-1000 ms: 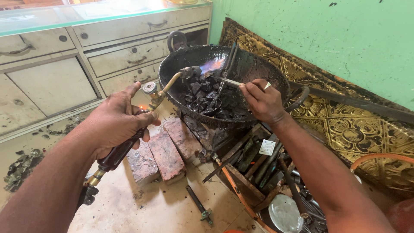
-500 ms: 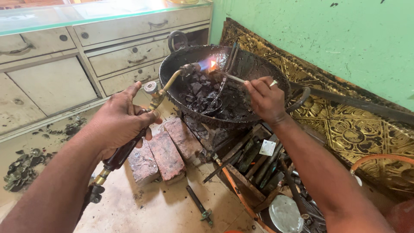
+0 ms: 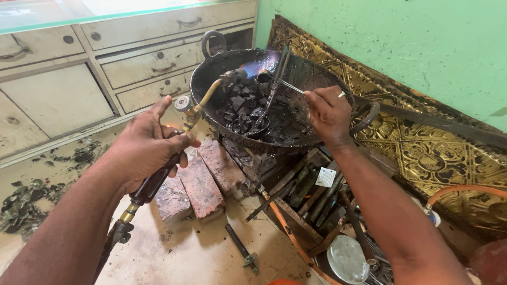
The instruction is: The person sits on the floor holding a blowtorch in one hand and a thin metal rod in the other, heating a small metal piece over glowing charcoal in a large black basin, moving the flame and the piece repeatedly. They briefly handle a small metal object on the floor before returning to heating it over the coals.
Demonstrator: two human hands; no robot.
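My left hand [image 3: 145,145] grips the dark handle of a brass gas torch [image 3: 198,105]. Its nozzle points into a black iron pan [image 3: 211,68] and throws a blue-orange flame [image 3: 259,64]. My right hand [image 3: 327,113] pinches thin metal tweezers [image 3: 290,86], and their tip holds a small piece right in the flame. Black charcoal lumps [image 3: 240,108] fill the pan, and a long dark metal tool [image 3: 272,89] leans inside it.
Red bricks [image 3: 198,182] lie below the pan. A wooden tray of hand tools [image 3: 311,195] and a round metal lid [image 3: 346,258] sit to the right. Drawers [image 3: 142,63] stand behind, a gilded embossed panel [image 3: 422,148] leans on the green wall, and charcoal scraps [image 3: 26,206] lie left.
The torch nozzle and flame have risen towards the pan's far rim, and my right hand has moved the tweezers up with them. The view has shifted slightly.
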